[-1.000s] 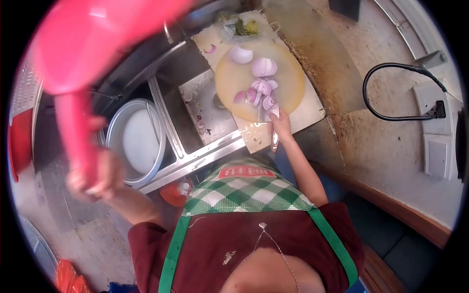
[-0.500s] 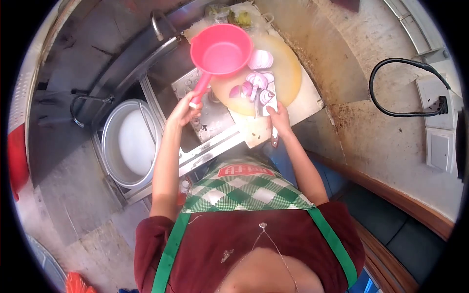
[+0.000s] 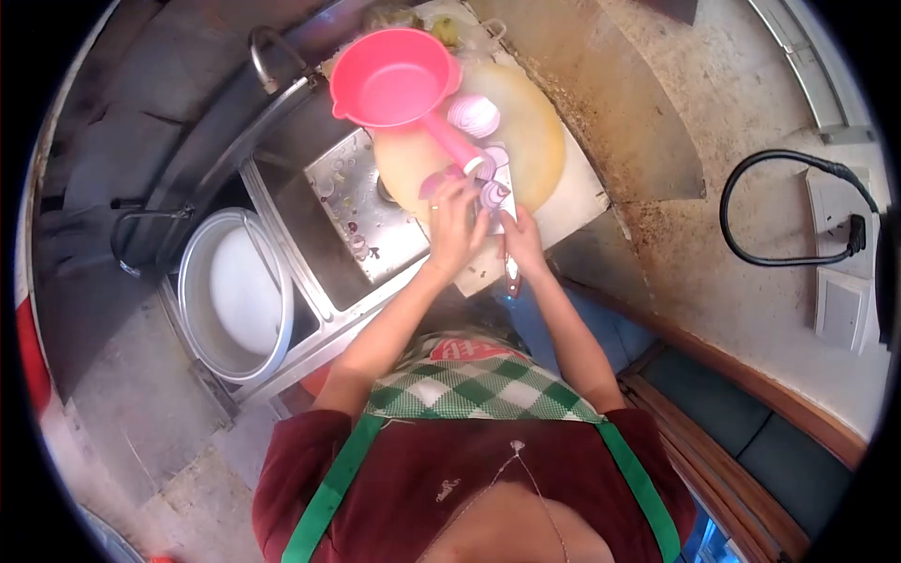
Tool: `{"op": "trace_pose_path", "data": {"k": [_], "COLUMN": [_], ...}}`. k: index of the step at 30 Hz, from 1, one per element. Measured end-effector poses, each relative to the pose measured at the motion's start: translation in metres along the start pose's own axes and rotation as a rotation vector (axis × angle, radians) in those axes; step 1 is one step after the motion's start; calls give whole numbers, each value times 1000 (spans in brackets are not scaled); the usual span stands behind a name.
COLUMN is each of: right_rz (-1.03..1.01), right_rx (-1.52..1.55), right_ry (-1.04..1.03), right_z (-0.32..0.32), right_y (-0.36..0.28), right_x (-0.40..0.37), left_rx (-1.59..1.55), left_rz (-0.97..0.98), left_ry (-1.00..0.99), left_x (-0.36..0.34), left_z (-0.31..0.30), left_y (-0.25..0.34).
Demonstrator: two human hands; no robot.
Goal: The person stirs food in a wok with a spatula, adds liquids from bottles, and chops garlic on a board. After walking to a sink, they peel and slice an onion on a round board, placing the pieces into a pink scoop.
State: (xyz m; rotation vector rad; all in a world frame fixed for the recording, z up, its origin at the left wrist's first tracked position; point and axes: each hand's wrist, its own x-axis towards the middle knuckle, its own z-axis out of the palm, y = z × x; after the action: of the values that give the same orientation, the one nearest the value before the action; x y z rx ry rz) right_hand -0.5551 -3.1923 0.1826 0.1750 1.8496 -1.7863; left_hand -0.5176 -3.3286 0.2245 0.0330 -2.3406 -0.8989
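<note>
My left hand [image 3: 454, 225] is at the near side of the round yellowish cutting board [image 3: 542, 141], fingers apart and curved over sliced purple onion [image 3: 494, 193]. Beside it, my right hand [image 3: 522, 240] grips a knife [image 3: 512, 272] where blade and handle meet; the blade lies along the onion slices. A pink dipper [image 3: 394, 80] sits at the far left of the board, its handle angled toward the slices and touched by neither hand. A larger onion piece [image 3: 473, 115] lies to the right of that handle.
Left of the board is a steel sink [image 3: 352, 202] with scraps in it, under a curved faucet [image 3: 272, 56]. A round metal pot [image 3: 188, 291] stands further left. Greens in a plastic bag [image 3: 444, 32] lie behind the board. A black cable [image 3: 727, 206] loops at the right wall.
My left hand has let go of the dipper's handle and moved right to the onion slices. The dipper has shifted left, its handle now swung to the right. My right hand still holds the knife.
</note>
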Motion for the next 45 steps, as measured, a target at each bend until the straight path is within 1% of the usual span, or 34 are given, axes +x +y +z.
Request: {"op": "trace_pose_path", "data": {"k": [3,4,8,11,14,17,20,23,26,27,28,29,30,31,32,33,35,36,39,42,45], "right_rz": [18,14,-10,18,33,29,27,-8,-2,-11,-19,-27,-50,-59,-257,-453,-407,-388,-535,-69,-174], "right_rx": [4,17,57,62,103,166,191,177,146,100,54,8,-66,-146,-503,-860,-1037,-1127,-1185,-33,40], "right_ry": [-5,-2,-12,1,-6,-35,-37,5,19,35,48,62,124,133,222,308,265,243,375,-192,-283], "right_z": [-1,0,2,5,13,14,12,5,-7,-10,-14,-18,-21,-26,-35,-36,-41,-41,-39,-23,-19], "right_y": [-3,-2,-8,-14,-9,2,-2,-1,3,3,4,4,-6,-17,-12,-15,-21,-32,-51,-78,-73], "right_x": [-1,0,-4,-7,-10,-9,-21,-26,-20,-17,-12,-8,-4,0,15,21,22,21,11,-12,-24], "left_rx": [54,9,-130,154,405,273,102,88,170,203,210,223,236,249,288,271,234,189,52,-135,-207], "left_rz": [-64,-113,-93,-65,-120,-115,-29,40,24,21,76,40,2,-34,23,40,78,-83,32,23,-18], "left_ry": [43,34,26,-137,-285,-263,-174,-172,-216,-233,-201,-223,-245,-266,-335,-342,-344,-463,-287,-196,-161], "left_x": [6,4,2,33,32,29,23,11,2,4,6,7,6,5,3,4,10,17,19,16,12], "left_z": [-8,-9,20,31,56,58,48,37,35,33,32,33,34,35,35,33,30,23,13,12,6], "left_y": [-17,-24,-25,-13,-12,-18,-9,-4,-8,-10,-13,-15,-17,-19,-21,-21,-23,-18,-20,-1,12]}}
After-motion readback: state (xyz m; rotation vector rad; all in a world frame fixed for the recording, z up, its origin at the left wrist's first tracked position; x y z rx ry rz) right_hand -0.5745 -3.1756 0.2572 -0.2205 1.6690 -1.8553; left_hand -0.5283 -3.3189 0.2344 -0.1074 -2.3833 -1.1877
